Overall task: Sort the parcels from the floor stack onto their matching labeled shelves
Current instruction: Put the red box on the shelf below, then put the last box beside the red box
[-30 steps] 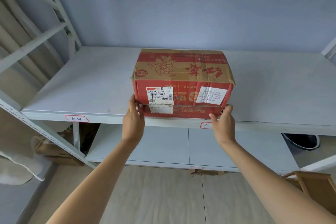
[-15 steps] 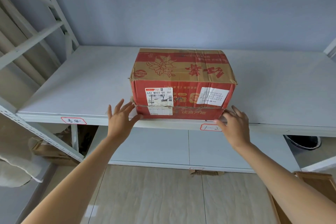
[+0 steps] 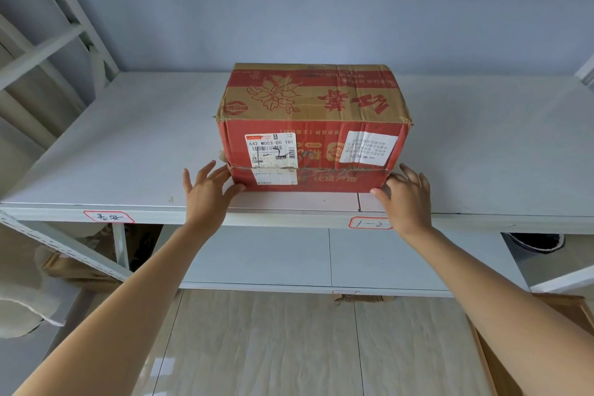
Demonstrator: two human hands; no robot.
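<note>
A red and brown cardboard parcel (image 3: 313, 125) with a white shipping label rests flat on the white upper shelf (image 3: 128, 151), set back a little from the front edge. My left hand (image 3: 205, 191) is open, its fingers spread against the parcel's lower left corner. My right hand (image 3: 405, 194) is open too, fingertips at the lower right corner. Neither hand grips the box. A red-bordered label reading "1-2" (image 3: 369, 223) sits on the shelf edge below the parcel, and another handwritten label (image 3: 108, 216) is further left.
A lower white shelf (image 3: 321, 264) lies beneath. A dark bin (image 3: 533, 241) stands at the right, cardboard pieces (image 3: 553, 331) at the lower right and brown packaging (image 3: 74, 267) at the lower left. A white rack frame (image 3: 48, 51) rises on the left. Tiled floor lies below.
Both hands let go of the parcel's lower front corners and opened. The parcel now sits further back from the shelf edge, with the fingers resting flat at its corners.
</note>
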